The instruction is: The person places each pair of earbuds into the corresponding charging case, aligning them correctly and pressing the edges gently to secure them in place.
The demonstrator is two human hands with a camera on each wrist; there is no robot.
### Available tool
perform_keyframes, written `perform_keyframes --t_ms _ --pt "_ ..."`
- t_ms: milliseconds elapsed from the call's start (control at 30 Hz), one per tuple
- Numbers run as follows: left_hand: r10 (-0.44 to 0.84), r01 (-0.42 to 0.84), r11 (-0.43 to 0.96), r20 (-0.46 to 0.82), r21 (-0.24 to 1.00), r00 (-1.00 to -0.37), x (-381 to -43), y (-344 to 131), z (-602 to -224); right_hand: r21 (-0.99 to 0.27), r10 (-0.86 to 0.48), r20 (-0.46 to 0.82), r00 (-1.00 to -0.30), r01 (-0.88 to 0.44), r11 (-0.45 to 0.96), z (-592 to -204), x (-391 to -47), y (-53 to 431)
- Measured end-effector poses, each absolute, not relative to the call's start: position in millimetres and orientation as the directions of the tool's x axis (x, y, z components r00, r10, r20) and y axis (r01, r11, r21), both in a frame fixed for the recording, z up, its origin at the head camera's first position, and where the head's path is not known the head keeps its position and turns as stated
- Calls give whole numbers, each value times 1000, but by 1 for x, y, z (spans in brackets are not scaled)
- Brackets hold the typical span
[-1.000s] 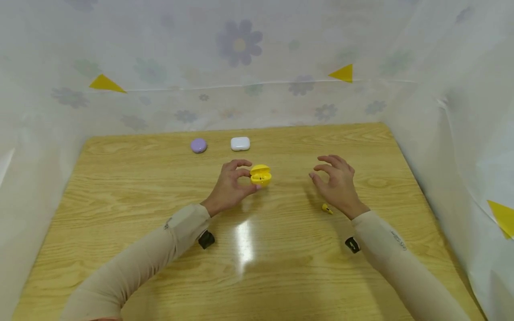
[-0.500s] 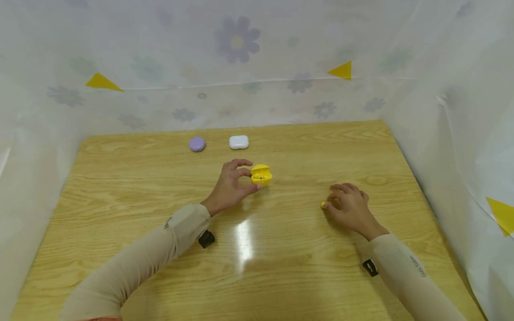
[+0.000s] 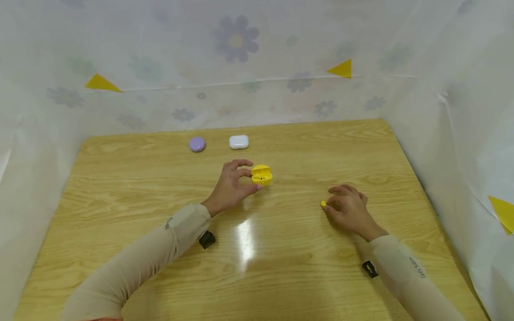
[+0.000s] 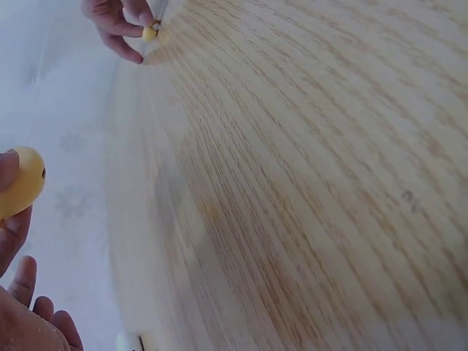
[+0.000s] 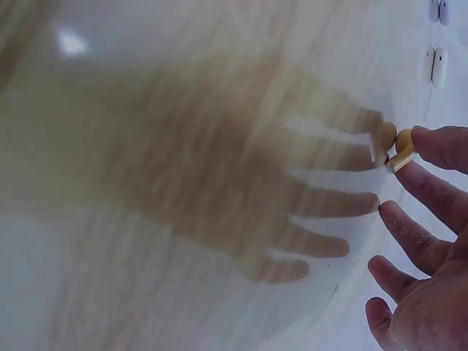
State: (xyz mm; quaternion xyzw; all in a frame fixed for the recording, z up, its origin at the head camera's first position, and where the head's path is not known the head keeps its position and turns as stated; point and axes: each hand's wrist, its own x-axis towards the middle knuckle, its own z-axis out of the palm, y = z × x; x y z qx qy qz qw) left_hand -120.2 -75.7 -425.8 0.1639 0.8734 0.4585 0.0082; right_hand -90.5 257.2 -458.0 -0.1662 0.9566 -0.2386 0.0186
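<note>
My left hand (image 3: 233, 185) holds a yellow earbud case (image 3: 262, 180) between thumb and fingers, its lid raised, above the table. A small dark spot shows inside the case. In the left wrist view only the rounded outside of the case (image 4: 23, 183) appears, at the left edge. Over to the right, my right hand (image 3: 349, 209) pinches a yellow earbud (image 3: 323, 203) at the table surface. The right wrist view has the earbud (image 5: 402, 150) between thumb and index finger, its stem pointing down toward the tabletop, the other fingers spread.
Toward the back of the wooden table (image 3: 281, 249) lie a round purple case (image 3: 197, 144) and a white earbud case (image 3: 238, 142). Black wrist pieces (image 3: 207, 239) hang under both sleeves. A flowered white sheet (image 3: 160, 107) encloses the table at the back and sides.
My right hand has come down and toward me onto the loose yellow earbud and now pinches it. The left hand with the yellow case has stayed nearly still.
</note>
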Motion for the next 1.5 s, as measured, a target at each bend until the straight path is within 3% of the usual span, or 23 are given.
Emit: perform_keyframes --t_ms 433,700,1500 --pt "315 301 527 146 795 -938 -119 -74 -423 -485 -305 23 -952 -277 829 -450 -95 255" --pt "308 298 538 145 788 -940 -119 -75 -425 -481 -379 -48 -924 -311 820 -454 -101 259" --pt "299 273 534 123 800 -946 -119 -74 -423 -458 -434 30 -901 -398 795 -462 -105 247"
